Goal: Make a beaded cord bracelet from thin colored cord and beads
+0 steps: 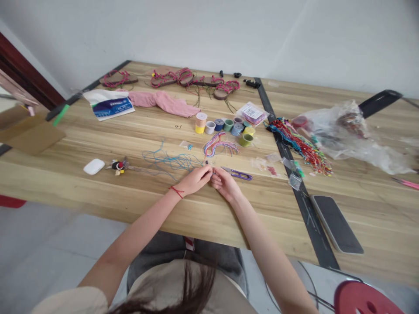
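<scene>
My left hand, with a red string bracelet at its wrist, is pinched closed at the middle of the table. Facing it, my right hand is also closed, its fingertips meeting the left ones. Both appear to grip a blue cord, whose loose strands spread to the left; the exact pinch is too small to make out. Just beyond the fingertips lies a tiny dark bead. Purple thread snips rest beside my right hand. A bundle of multicoloured threads lies farther back.
Several thread spools stand behind the threads. Small bead bags and a heap of coloured cords lie to the right, near a phone. A white earphone case sits left. Corded sandals line the back.
</scene>
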The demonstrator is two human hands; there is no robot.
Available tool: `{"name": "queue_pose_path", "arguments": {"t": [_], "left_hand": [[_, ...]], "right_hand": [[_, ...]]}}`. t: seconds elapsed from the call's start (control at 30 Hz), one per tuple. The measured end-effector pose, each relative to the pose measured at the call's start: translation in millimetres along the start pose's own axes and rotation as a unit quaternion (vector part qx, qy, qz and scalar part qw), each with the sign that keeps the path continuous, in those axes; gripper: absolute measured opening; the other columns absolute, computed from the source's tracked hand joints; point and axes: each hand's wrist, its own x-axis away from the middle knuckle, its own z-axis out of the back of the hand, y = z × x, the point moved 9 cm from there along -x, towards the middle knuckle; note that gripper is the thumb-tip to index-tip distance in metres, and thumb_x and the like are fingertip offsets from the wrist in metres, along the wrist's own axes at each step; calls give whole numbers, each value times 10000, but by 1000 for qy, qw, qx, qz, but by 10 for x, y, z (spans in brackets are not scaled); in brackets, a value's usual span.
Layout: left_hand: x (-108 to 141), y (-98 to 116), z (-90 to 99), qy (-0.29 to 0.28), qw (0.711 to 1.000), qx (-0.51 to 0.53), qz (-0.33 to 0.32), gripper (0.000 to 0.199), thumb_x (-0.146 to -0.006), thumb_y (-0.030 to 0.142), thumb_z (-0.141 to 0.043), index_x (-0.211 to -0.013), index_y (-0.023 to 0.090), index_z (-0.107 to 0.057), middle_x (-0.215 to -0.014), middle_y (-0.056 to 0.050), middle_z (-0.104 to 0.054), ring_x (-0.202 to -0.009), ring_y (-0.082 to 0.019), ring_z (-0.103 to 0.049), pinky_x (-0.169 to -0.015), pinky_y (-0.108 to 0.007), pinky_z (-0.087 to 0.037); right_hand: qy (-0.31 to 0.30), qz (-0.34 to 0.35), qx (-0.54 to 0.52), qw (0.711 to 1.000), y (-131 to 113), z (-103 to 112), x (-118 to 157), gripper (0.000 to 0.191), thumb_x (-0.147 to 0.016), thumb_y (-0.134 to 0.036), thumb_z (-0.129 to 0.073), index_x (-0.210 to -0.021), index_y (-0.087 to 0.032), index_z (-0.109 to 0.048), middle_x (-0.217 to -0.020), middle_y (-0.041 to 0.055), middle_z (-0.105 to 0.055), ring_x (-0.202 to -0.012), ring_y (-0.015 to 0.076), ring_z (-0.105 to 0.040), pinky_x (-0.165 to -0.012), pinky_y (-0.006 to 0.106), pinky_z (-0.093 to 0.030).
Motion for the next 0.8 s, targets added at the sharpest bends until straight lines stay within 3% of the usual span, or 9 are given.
{"name": "queue_pose_path", "arguments": {"t": [0.23,0.43,0.8], "left_hand": [[4,8,75,26,999,32,-1,178,-944,259,-374,-852,179,-504,-795,-4,-549,-732,-129,-504,-722,-252,-410],[12,11,121,39,999,23,6,167,-940,256,-377,-838,185,-489,-774,0,-541,-734,-134,-508,-731,-257,-416],[3,11,90,30,999,15,11,199,-948,284,-370,-801,187,-463,-777,3,-514,-727,-125,-486,-735,-254,-405]], "right_hand": [[11,70,94,993,-104,-26,31,360,-694,-383,-795,-828,-203,-513,-499,-104,-372,-434,36,-237,-423,175,-141],[21,69,184,980,-76,-34,30,415,-731,-547,-713,-748,-203,-480,-521,-78,-429,-429,45,-263,-426,206,-129],[5,39,115,993,-31,12,-4,433,-733,-515,-694,-589,-189,-447,-510,-63,-334,-451,62,-224,-449,233,-121]]}}
